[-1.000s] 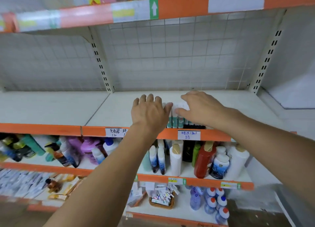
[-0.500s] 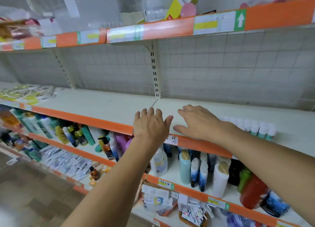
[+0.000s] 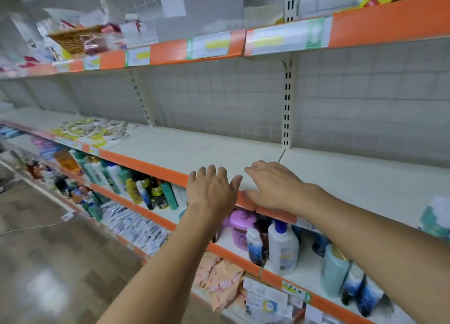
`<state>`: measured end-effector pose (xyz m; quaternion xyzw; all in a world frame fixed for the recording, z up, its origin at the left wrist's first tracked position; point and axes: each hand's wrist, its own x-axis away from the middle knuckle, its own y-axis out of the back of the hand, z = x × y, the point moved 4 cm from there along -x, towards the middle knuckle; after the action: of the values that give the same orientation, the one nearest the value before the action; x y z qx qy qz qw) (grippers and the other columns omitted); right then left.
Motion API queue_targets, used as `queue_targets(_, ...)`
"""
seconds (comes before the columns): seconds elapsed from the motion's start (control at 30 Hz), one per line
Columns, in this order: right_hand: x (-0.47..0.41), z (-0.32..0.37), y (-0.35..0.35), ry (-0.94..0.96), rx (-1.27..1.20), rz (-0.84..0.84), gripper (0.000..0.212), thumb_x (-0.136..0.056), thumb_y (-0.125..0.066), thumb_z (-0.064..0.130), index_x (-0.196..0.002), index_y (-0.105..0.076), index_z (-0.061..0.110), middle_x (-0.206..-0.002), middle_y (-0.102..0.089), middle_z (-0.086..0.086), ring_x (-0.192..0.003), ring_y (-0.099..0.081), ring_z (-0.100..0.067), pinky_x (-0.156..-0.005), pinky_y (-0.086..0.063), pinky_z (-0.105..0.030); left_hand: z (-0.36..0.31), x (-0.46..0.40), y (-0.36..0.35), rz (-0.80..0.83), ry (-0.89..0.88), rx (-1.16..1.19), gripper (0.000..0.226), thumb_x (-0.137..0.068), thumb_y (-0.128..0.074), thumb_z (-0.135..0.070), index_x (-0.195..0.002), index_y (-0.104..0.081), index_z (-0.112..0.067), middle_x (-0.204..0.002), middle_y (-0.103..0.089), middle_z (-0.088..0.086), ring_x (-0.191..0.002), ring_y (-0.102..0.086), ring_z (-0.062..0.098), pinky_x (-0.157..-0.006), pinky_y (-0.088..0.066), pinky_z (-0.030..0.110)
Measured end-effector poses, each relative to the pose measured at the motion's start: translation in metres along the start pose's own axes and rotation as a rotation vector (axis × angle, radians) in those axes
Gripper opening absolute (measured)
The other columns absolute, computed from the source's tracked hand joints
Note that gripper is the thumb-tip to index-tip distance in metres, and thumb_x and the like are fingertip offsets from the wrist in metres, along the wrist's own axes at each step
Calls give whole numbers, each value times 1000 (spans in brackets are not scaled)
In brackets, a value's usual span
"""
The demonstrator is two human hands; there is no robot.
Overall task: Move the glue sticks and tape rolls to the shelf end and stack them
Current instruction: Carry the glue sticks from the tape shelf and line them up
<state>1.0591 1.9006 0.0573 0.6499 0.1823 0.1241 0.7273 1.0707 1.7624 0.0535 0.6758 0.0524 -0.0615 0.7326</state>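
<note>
- Left hand [image 3: 211, 189] reached forward with fingers straight and slightly spread, palm down, holding nothing, poised at the orange front lip of the white metal shelf [image 3: 194, 151].
- Right hand [image 3: 272, 185] lay just beside it, fingers extended and relaxed, empty, over the shelf's front edge; whether it touched the board could not be told.
- Thumb of the left hand came close to the right hand's fingers; contact between them unclear.
- Blurred cluster of teal-and-white capped glue sticks [image 3: 435, 217] stood on the same shelf at the far right edge of the view, well apart from both hands.
- Heap of white and yellow-green tape rolls [image 3: 93, 131] lay on the same shelf far to the left, well apart from the hands, near the front edge.
- Bare stretch of shelf board between the tape rolls and the hands, and again between the hands and the glue sticks.
- Below, a lower shelf with a pink plastic jar [image 3: 241, 228], a white bottle with a blue cap [image 3: 282, 245] and a row of green, yellow and dark bottles [image 3: 151, 192].
- Above, an orange-edged upper shelf [image 3: 379, 26] with a brown woven basket [image 3: 73, 40] at the left.
- Grey tiled floor [image 3: 48, 263] at the lower left, blurred.
</note>
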Motion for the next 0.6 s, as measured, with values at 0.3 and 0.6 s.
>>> queue_targets(0.3,-107,58,-35,97,-45,1,48,-94,-43,55,-125,-54,19,-122,-54,-6,-113,-53,-30,-98,-40,-42,92,-54,-27,11,98,-11,63,-101,-15,-57,-132,-51,-16,-135,-54,6,-129,-45,26,-106,-33,41)
queue_targets(0.6,-234,126,-58,233,-67,57,56,-95,-43,53,-140,-46,20,-138,-49,-7,-124,-49,-30,-105,-39,-41,204,-117,-52,39,253,-10,60,-101,-16,-56,-125,-54,-16,-127,-57,6,-124,-47,27,-105,-34,41)
